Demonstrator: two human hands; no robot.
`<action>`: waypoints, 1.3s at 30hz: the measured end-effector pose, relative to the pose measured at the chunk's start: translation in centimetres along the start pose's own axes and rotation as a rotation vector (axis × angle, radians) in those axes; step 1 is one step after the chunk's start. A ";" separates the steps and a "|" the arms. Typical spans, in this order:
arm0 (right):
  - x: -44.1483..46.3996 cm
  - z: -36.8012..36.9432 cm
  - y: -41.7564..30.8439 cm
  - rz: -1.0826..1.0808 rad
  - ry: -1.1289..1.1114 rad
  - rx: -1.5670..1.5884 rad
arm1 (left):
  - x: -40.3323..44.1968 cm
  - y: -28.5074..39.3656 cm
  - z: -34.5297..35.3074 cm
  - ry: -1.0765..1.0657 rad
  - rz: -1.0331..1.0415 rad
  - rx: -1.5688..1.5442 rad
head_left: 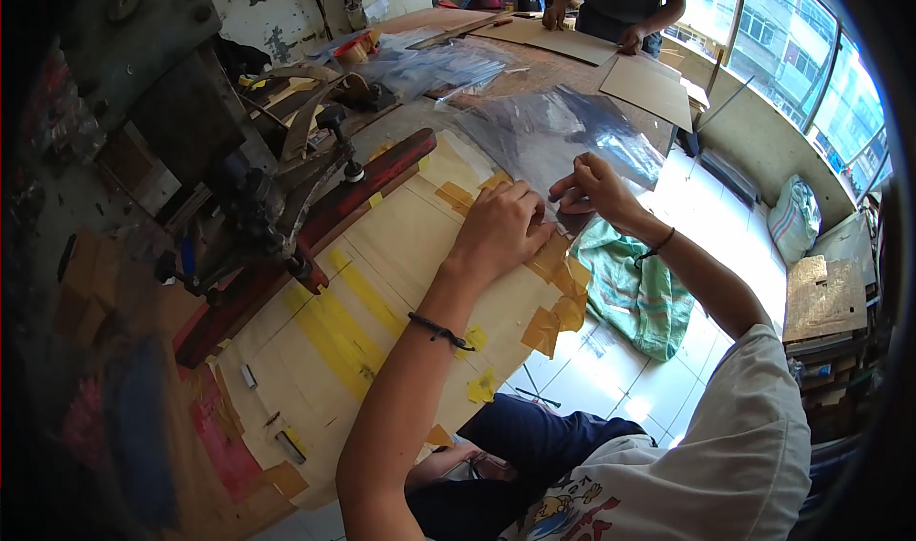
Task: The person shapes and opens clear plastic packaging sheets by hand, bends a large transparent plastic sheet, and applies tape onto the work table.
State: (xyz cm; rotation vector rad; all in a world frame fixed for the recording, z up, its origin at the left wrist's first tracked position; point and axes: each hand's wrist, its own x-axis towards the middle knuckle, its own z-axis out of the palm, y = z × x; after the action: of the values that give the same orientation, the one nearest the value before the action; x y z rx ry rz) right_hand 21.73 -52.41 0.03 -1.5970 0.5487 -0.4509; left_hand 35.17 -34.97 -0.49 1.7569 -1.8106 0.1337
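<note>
My left hand [498, 228] rests at the far right edge of a pale work board [410, 217], its fingers curled in; what they grip, if anything, is hidden. Just to its right, my right hand [599, 195] is raised with thumb and fingers pinched together, and I cannot make out what is between them. Clear plastic sheets [572, 131] lie right beyond both hands. Brown tape pieces [541, 332] stick to the board's right edge, and yellow tape strips [334, 336] cross its middle. A red bar [367, 193] of a press lies along the board's left side.
The dark press [248, 188] stands at the left. Across the table, a person's hands [632, 39] touch flat boards [572, 45]. More plastic sheets [439, 64] are piled at the back. A green sack [639, 293] lies on the tiled floor below my right arm.
</note>
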 end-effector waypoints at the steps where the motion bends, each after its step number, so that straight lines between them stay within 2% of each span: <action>1: -0.1 -0.1 0.1 -0.014 -0.014 0.000 | -0.1 0.1 0.1 0.020 0.029 0.010; 2: -0.1 -0.1 0.0 -0.031 -0.030 0.000 | -0.1 0.2 0.2 0.034 0.039 0.021; 5: -1.1 0.2 0.2 -0.299 -0.105 -0.464 | -0.1 0.3 0.6 0.069 0.053 0.043; 8: -2.6 1.3 -1.7 -0.450 -0.145 -0.877 | -0.2 0.2 0.7 0.064 0.037 0.035; 11: -1.0 0.8 1.3 -0.842 -0.089 -0.894 | -0.3 -0.3 0.9 0.048 0.038 0.028; 14: -0.3 0.2 2.2 -0.928 -0.080 -0.864 | -0.4 -1.1 1.5 0.133 0.084 0.026; 17: 0.0 -1.1 -1.2 -0.443 -0.207 -0.782 | -0.4 -1.6 2.4 0.220 0.145 0.032; 18: 1.3 -2.3 -1.5 -0.422 -0.243 -0.686 | -0.5 -1.5 2.5 0.206 0.129 0.010; 19: 2.0 -3.2 -2.9 -0.296 -0.196 -0.565 | -0.5 -1.5 2.4 0.191 0.112 -0.010; 20: 3.6 -4.7 -3.5 -0.380 -0.129 -0.607 | -0.4 -1.1 1.7 0.102 0.070 -0.014; 22: 7.9 -8.5 -4.8 -0.391 0.066 -0.644 | -0.1 0.3 -0.2 -0.074 -0.023 -0.022; 26: 16.7 -22.9 -8.0 -0.333 0.343 -0.597 | -0.3 0.5 -0.2 -0.033 0.001 0.025; 28: 16.4 -29.2 -12.3 -0.360 0.747 -0.786 | -0.5 0.1 0.4 0.040 0.052 0.027; 29: 14.4 -32.0 -14.6 -0.369 0.865 -0.858 | -0.2 0.0 0.3 0.026 0.049 0.037; 31: 9.5 -36.6 -19.2 -0.267 1.018 -0.768 | -0.2 -0.1 0.4 -0.002 0.039 0.041; 33: 5.2 -40.0 -21.7 -0.275 1.158 -0.700 | -0.2 0.0 0.1 -0.001 0.037 0.031; 35: 1.4 -45.3 -22.9 -0.345 1.190 -0.584 | -0.1 0.0 0.0 0.003 0.046 0.034; 36: -0.8 -47.2 -22.3 -0.465 1.135 -0.585 | -0.1 0.0 0.0 0.004 0.051 0.046; 37: -3.2 -47.8 -21.3 -0.586 1.074 -0.583 | -0.1 -0.1 0.0 0.009 0.054 0.062; 39: -7.8 -45.3 -19.2 -0.649 0.950 -0.592 | -0.4 0.2 0.2 0.024 0.045 0.060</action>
State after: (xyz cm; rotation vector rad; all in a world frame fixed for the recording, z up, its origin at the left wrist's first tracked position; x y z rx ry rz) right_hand -9.47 -83.07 23.85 -2.0691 0.9147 -1.7080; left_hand 34.87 -34.74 -0.78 1.7483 -1.8476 0.2284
